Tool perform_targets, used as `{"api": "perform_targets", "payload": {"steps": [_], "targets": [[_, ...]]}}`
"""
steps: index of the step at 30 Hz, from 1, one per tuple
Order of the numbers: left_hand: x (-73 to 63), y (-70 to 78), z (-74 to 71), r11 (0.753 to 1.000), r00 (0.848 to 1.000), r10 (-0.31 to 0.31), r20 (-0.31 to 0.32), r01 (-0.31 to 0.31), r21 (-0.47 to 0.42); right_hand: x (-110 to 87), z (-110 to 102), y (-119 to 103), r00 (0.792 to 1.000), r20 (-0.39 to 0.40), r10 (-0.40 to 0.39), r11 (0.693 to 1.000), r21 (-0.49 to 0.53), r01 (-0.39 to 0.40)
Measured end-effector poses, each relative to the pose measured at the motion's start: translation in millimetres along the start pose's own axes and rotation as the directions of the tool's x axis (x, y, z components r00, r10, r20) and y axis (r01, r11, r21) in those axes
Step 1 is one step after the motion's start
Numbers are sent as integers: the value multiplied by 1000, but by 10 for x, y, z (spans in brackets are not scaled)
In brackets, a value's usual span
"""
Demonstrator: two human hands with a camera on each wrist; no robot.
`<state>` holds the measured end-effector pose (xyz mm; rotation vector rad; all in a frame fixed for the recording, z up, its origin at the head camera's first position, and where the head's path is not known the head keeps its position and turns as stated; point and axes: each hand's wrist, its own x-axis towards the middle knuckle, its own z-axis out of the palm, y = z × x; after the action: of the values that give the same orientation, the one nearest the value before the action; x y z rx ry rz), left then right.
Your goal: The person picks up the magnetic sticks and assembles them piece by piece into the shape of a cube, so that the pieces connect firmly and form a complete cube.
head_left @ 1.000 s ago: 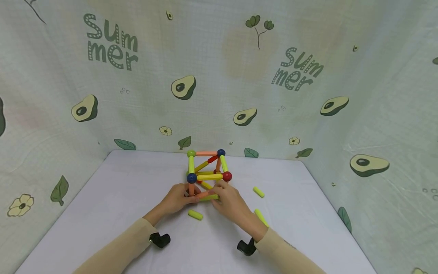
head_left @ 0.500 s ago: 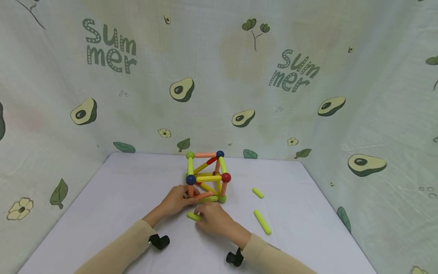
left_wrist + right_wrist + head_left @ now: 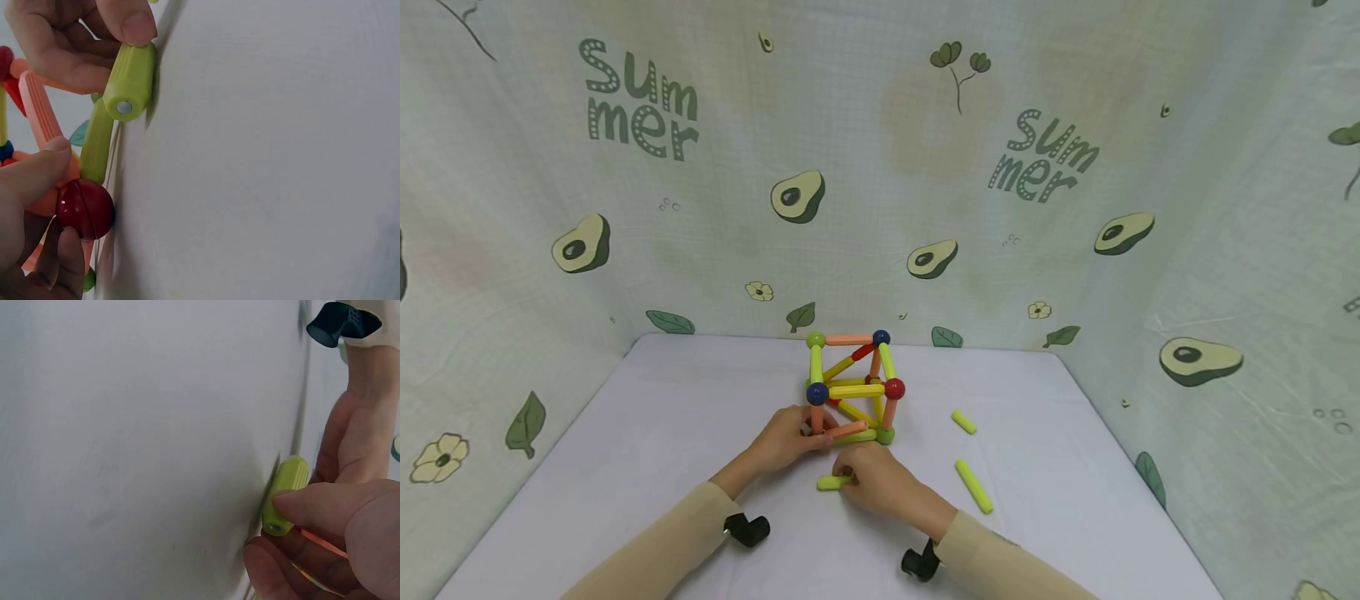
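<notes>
A cube-like frame of magnetic sticks and balls stands on the table, with a yellow stick (image 3: 856,391) across its upper front. My left hand (image 3: 782,438) holds its lower front-left corner. In the left wrist view, fingers are around the red ball (image 3: 85,209) there and the thumb touches a salmon stick (image 3: 42,111). That salmon stick (image 3: 852,428) slants up, its right end free. Just in front, my right hand (image 3: 880,485) pinches a short yellow-green stick (image 3: 829,483) between thumb and fingers. A round metal tip shows on that yellow-green stick (image 3: 289,487).
To the right lie another short yellow-green stick (image 3: 964,422) and a longer yellow-green stick (image 3: 973,486). A printed cloth (image 3: 865,250) walls the table's back and sides. Black wrist devices (image 3: 747,530) sit at both sleeves.
My right hand has left the frame's front right, come down toward me, and taken the short yellow-green stick, which has turned and shifted slightly right. The left hand stays on the corner.
</notes>
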<state>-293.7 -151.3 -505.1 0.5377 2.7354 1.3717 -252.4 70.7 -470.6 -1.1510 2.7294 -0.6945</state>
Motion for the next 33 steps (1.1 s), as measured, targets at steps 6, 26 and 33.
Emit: {"api": "perform_targets", "payload": {"steps": [6,26,33], "targets": [[-44,8,-3,1000,997,-2,-77,4,21,-164,-192,180,999,-27,42,998,46,-41],[-350,422,66,887,899,361,-249,-248,391,-357,-798,430,970,-234,68,996,-35,-78],[-243,500,210,859,916,333,-224,-197,473,-345,-834,403,965,-257,45,997,-49,-60]]}}
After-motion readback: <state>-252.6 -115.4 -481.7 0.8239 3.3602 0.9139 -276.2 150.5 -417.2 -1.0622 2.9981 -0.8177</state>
